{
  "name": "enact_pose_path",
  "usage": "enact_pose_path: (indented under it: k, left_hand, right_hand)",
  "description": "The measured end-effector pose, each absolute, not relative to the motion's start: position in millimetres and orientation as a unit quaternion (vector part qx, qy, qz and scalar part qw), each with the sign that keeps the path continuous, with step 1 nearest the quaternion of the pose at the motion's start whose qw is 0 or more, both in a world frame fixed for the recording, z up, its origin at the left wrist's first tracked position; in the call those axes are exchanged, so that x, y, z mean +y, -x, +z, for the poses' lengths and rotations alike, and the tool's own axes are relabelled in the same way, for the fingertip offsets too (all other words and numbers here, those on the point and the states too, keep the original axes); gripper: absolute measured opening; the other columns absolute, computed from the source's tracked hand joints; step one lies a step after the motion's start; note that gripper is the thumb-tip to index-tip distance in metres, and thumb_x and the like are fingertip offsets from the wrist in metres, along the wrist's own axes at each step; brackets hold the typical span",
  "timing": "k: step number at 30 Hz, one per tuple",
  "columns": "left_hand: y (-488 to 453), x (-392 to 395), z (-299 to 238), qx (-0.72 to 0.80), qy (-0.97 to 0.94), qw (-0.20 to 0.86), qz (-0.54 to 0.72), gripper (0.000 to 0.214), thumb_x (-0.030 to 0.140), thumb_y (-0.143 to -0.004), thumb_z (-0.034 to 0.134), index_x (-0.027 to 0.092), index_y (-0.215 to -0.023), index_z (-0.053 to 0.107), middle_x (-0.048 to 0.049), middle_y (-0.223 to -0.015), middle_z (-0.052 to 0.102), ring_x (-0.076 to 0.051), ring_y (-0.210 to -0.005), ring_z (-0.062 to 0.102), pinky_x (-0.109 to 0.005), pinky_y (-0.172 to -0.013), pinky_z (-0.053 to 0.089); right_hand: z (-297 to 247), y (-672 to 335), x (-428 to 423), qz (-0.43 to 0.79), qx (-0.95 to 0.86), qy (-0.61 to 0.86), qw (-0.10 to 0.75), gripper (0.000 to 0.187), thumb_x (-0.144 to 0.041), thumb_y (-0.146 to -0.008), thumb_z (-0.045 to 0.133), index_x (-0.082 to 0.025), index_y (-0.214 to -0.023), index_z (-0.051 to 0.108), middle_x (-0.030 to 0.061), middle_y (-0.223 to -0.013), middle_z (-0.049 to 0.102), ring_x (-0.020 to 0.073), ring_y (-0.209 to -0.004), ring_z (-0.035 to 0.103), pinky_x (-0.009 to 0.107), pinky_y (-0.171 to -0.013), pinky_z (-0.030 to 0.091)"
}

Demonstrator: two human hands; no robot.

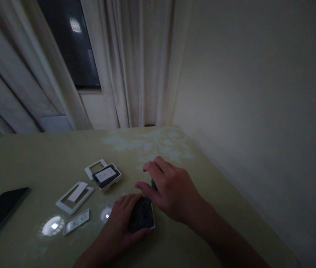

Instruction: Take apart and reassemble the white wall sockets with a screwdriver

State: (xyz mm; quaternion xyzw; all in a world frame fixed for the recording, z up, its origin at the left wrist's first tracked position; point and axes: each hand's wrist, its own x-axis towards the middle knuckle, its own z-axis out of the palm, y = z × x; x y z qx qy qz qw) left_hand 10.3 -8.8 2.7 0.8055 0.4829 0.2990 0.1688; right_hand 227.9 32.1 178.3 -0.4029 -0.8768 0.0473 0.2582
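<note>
My left hand (121, 219) is wrapped around a wall socket unit (141, 216) with a black face and a white edge, keeping it on the table. Just above its far right corner, my right hand (169, 184) is closed on a green-handled tool (153, 184), which looks like a screwdriver; its tip is too dark to make out. Further back lies a second wall socket (107, 175) with a white front in a white box, against a white frame (91, 169). Another white cover frame (75, 197), with a white strip across it, lies to the left of my left hand.
A small flat rectangular piece (76, 222) lies near the front frame. The dark tablet-like slab (1, 212) is at the far left. A pale green cloth (48, 156) covers the table. Curtains (130, 67) hang behind, and a wall (252, 111) runs along the right side.
</note>
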Motion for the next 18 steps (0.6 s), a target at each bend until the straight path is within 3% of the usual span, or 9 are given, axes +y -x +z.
enact_pose_path:
  k: [2,4,7,10,12,16,18]
  left_hand:
    - [-9.6,-8.8,2.2,0.485,-0.804,0.17,0.298,0.078,0.057,-0.084,0.086,0.03,-0.152,0.058,-0.0134,-0.142,0.071,-0.04,-0.125,0.068,-0.056,-0.105,0.058]
    - [-9.0,-9.0,2.9,0.482,-0.806,0.173,0.297,0.077,0.058,-0.085,0.086,0.031,-0.152,0.058,-0.0128,-0.142,0.071,-0.039,-0.125,0.068,-0.056,-0.106,0.057]
    - [-8.7,-9.0,3.8,0.474,-0.811,0.178,0.294,0.074,0.06,-0.087,0.084,0.032,-0.151,0.058,-0.0123,-0.144,0.07,-0.038,-0.126,0.067,-0.055,-0.106,0.058]
    - [-9.0,-8.9,3.7,0.479,-0.809,0.173,0.294,0.077,0.06,-0.085,0.085,0.031,-0.151,0.058,-0.0131,-0.143,0.07,-0.039,-0.125,0.067,-0.056,-0.105,0.058]
    - [-9.4,-8.8,4.5,0.482,-0.808,0.168,0.296,0.079,0.061,-0.085,0.085,0.031,-0.152,0.057,-0.0134,-0.144,0.07,-0.04,-0.125,0.068,-0.055,-0.105,0.058]
    - [-10.2,-8.8,9.9,0.475,-0.809,0.175,0.299,0.076,0.062,-0.086,0.083,0.03,-0.15,0.06,-0.0137,-0.141,0.072,-0.04,-0.124,0.068,-0.055,-0.103,0.059]
    - [-10.5,-8.9,12.2,0.474,-0.808,0.181,0.299,0.072,0.061,-0.085,0.083,0.03,-0.147,0.062,-0.0142,-0.141,0.072,-0.04,-0.124,0.068,-0.055,-0.103,0.059]
  right_hand:
    - [179.7,-228.6,31.9,0.07,-0.885,0.383,0.255,0.021,-0.027,-0.109,0.052,-0.02,-0.126,0.062,0.0096,-0.119,0.068,0.0235,-0.101,0.068,0.037,-0.086,0.057]
    - [181.2,-229.2,32.0,0.11,-0.897,0.333,0.269,0.035,-0.017,-0.099,0.054,-0.021,-0.134,0.057,0.01,-0.127,0.068,0.0247,-0.113,0.065,0.039,-0.096,0.056]
    - [180.4,-228.9,33.7,0.111,-0.899,0.312,0.286,0.038,-0.024,-0.091,0.065,-0.019,-0.129,0.06,0.0103,-0.121,0.07,0.0274,-0.113,0.064,0.042,-0.098,0.054]
    - [177.6,-228.3,35.7,0.08,-0.886,0.353,0.289,0.019,-0.036,-0.103,0.061,-0.019,-0.11,0.066,0.0077,-0.104,0.073,0.0244,-0.095,0.067,0.038,-0.086,0.054]
    - [177.9,-228.9,35.6,0.091,-0.889,0.345,0.288,0.018,-0.028,-0.107,0.052,-0.019,-0.113,0.066,0.0078,-0.105,0.073,0.0228,-0.096,0.068,0.037,-0.087,0.054]
    - [181.5,-230.1,32.6,0.123,-0.909,0.292,0.272,0.044,-0.02,-0.089,0.061,-0.017,-0.133,0.06,0.0103,-0.121,0.071,0.0261,-0.113,0.064,0.04,-0.1,0.053]
    - [181.1,-229.3,32.0,0.104,-0.902,0.321,0.27,0.032,-0.028,-0.093,0.065,-0.018,-0.122,0.064,0.0089,-0.114,0.071,0.0261,-0.106,0.065,0.04,-0.093,0.054]
